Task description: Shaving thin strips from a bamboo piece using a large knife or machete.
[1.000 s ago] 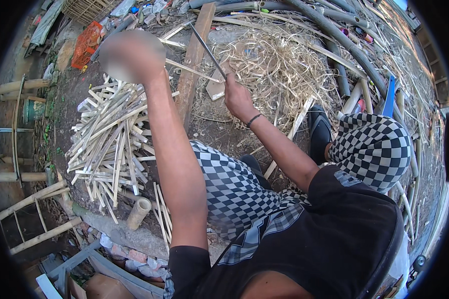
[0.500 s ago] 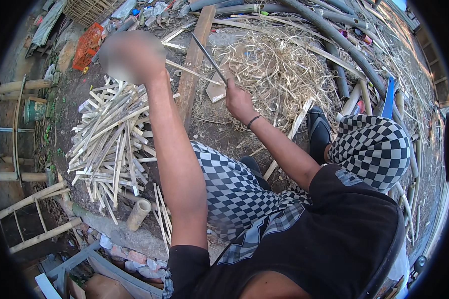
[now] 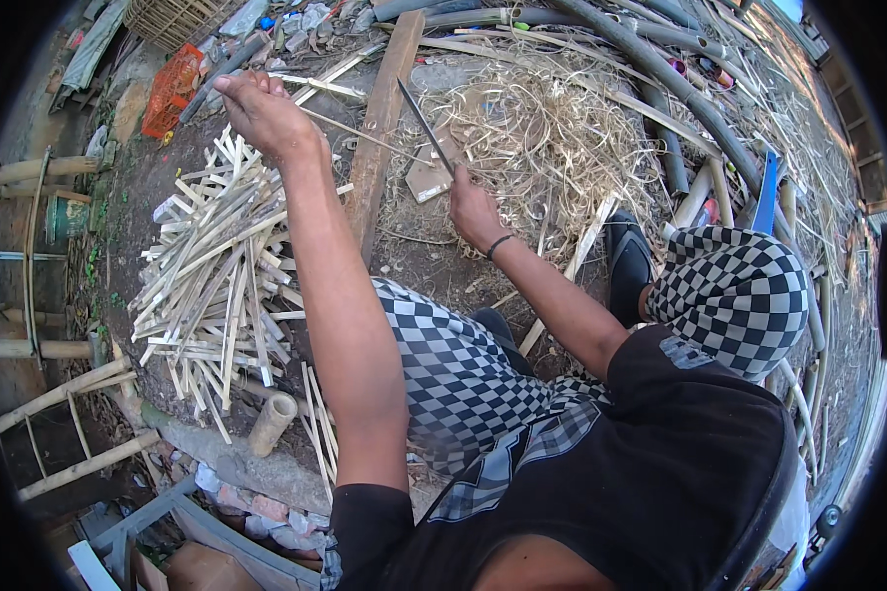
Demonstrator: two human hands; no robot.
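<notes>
The knife point(image 3: 426, 128) had swung since the earlier frames, its tip drawn nearer and to the right, and your right hand point(image 3: 476, 210) had slid slightly nearer with it; your left hand point(image 3: 271, 120) stayed far left, its blur gone. One knife, and your right fingers were wrapped around its handle. One thin strip point(image 3: 350, 128), your left fingers curled in on it, the exact pinch hidden by your hand. That strip ran rightward over the one wooden plank point(image 3: 370, 187) to the blade, by a single small flat board point(image 3: 428, 182); whether edge and strip touched, you couldn't tell from here.

Left of the plank, there was one big pile of pale sticks point(image 3: 217, 256), crossed too thickly to count, partly covered by your left forearm. Nearer you, one short bamboo tube point(image 3: 271, 426). Across on the far right, the heap of shavings point(image 3: 542, 148) was one tangle, past counting. Two dark shoes: the right one point(image 3: 626, 266) showed well, the left one point(image 3: 503, 330) mostly hidden behind your checkered trousers point(image 3: 463, 364).

And the containers! One orange crate point(image 3: 170, 94) far left, contents hard to make out; one woven basket point(image 3: 163, 20) beyond it, cut off at the top; one cardboard box point(image 3: 207, 568) near left, cut off below, its inside unclear.
</notes>
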